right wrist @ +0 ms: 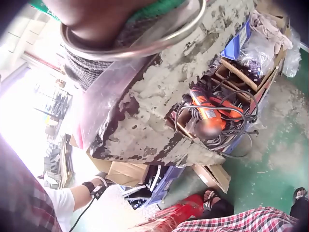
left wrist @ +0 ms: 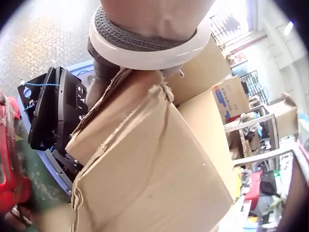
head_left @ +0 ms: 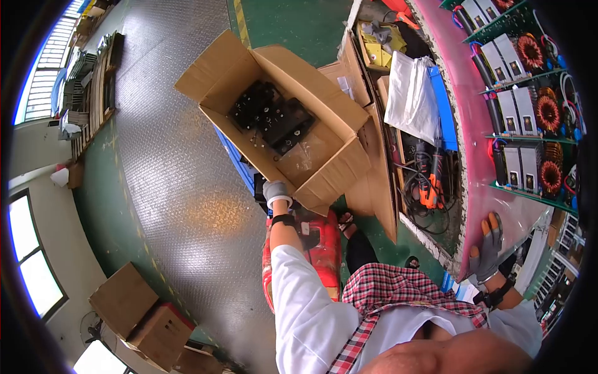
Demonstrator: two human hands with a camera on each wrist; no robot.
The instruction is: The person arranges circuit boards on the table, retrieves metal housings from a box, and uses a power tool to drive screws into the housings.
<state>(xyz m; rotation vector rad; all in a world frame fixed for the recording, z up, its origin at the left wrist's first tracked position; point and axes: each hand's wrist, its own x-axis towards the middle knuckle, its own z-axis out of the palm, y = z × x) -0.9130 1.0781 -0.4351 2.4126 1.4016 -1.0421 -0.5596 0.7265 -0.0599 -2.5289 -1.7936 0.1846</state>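
Broadly, a patterned metal floor (head_left: 168, 156) spreads off to the left of the person's left hand (head_left: 275, 189), while a pink-covered bench (head_left: 478, 162) runs ahead from beneath the right hand (head_left: 487, 252). Next in size comes a cardboard box (head_left: 311, 90), its flaps folded outward, standing ahead of the left hand and well apart from the right one. Just behind the left hand, below the forearm, sits a red object (head_left: 324, 249). On the outer side of the box, close by the left thumb, a blue crate (head_left: 233, 156) holds upright black panels (left wrist: 63, 104). Ahead of the right hand, a row of circuit boards (head_left: 526, 115) with copper coils lies on the pink cover; farther ahead and to that hand's left is a white plastic sheet (head_left: 408, 96).

The left hand, in a grey glove, grips the near edge of the box, with the cardboard wall passing between its digits; some of its fingers are hidden. The right hand, gloved in grey with orange fingertips, rests on the bench's near corner with its fingers extended and nothing in its hold.

Between the two hands, beside the bench edge, lies an orange power tool (head_left: 430, 190) among dark cables. Inside the box, ahead of the left hand, several black parts (head_left: 283, 128) lie piled. A white ring (left wrist: 140, 62) circles the left wrist.
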